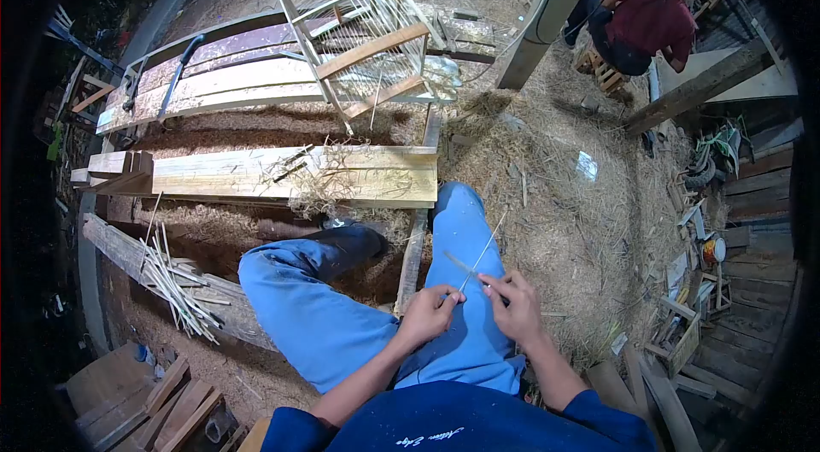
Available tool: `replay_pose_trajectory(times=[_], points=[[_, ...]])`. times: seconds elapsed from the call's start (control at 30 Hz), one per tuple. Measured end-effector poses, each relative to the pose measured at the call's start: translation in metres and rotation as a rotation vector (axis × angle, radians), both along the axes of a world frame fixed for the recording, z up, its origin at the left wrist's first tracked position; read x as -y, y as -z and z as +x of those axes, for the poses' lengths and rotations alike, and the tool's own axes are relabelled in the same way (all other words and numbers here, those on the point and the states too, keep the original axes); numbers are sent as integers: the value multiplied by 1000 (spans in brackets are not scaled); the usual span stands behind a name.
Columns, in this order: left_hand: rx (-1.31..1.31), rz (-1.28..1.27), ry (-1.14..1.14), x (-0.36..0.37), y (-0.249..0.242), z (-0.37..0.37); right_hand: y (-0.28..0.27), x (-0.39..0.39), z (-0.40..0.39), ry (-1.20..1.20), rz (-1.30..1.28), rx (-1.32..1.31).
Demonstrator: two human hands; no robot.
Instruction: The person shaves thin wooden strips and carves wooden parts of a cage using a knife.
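Note:
Over my thighs, my left hand [434,314] is closed in a pinch on a thin wooden stick [493,234], which slants up and away to the right above my knee. My right hand [516,308] grips a small knife [459,261]; its blade points up and to the left and crosses the stick just beyond my fingers. The knife's handle is mostly hidden in my fist. To my left, a loose bundle of pale thin sticks [178,285] lies across a weathered plank [231,302].
A slatted wooden frame [359,33] leans on a long workbench [222,80] ahead. Shavings [320,183] cover part of a nearer board [196,174]. A person in a maroon shirt [645,12] sits beyond a post [547,16]. Scrap wood [179,409] lies at the lower left.

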State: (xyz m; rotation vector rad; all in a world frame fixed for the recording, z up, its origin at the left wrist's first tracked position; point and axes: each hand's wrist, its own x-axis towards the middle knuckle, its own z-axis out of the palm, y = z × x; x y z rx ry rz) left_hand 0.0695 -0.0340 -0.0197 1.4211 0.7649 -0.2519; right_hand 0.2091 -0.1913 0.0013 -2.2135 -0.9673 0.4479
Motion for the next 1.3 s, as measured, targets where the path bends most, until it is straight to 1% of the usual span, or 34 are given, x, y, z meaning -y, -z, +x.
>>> replay_pose_trajectory(times=[0.03,0.07,0.1,0.13,0.23,0.3,0.4,0.53,0.57,0.63,0.7,0.73,0.77,0.83,0.87,0.9,0.93,0.97,1.0,1.07,1.1,1.17,1.2,1.23,1.3], points=[[1,-1,1,2,7,4,-4,2,-5,1,-1,1],[32,66,-7,4,18,7,-7,4,-9,7,-54,-41],[64,134,-14,4,21,11,-9,5,-11,13,-106,-83],[65,133,-11,4,21,10,-7,5,-11,16,-107,-82],[64,173,25,4,18,3,4,6,-8,75,-85,-10],[108,243,16,4,11,-5,10,3,-2,113,-91,44],[86,223,36,-3,-7,-18,17,-1,5,100,-104,24],[121,227,-2,-4,1,-42,17,-10,9,112,-144,27],[142,215,-2,-4,3,-49,23,-10,11,130,-152,61],[161,204,-3,-11,-5,-57,33,-11,17,147,-159,95],[13,193,52,-16,-18,-66,41,-13,26,190,-164,111],[10,195,52,-16,-20,-68,42,-15,32,214,-152,60],[14,194,24,-16,-21,-70,43,-17,37,215,-151,57],[21,197,-3,-18,-20,-71,51,-18,49,293,-191,51],[18,180,-12,-19,-16,-71,62,-15,53,308,-49,-11],[14,161,-21,-18,-16,-70,63,-17,52,303,-51,-13],[12,158,-24,-17,-16,-69,64,-17,50,358,26,-82],[-35,73,-20,-17,-16,-64,64,-18,49,416,102,-148],[-78,-11,-13,-18,-17,-57,61,-17,48,418,100,-143],[-81,-33,5,-15,-12,-45,49,-17,42,324,159,-85],[-90,-52,17,-14,-10,-39,39,-16,38,327,157,-83],[-74,-50,43,-14,-6,-27,15,-12,32,188,-36,-164],[-57,-47,66,-15,-6,-20,9,-10,29,112,-57,-91],[-54,-50,69,-16,-8,-14,6,-9,24,115,-60,-88],[-85,-91,88,-17,-15,-1,3,-4,16,39,25,-27]])
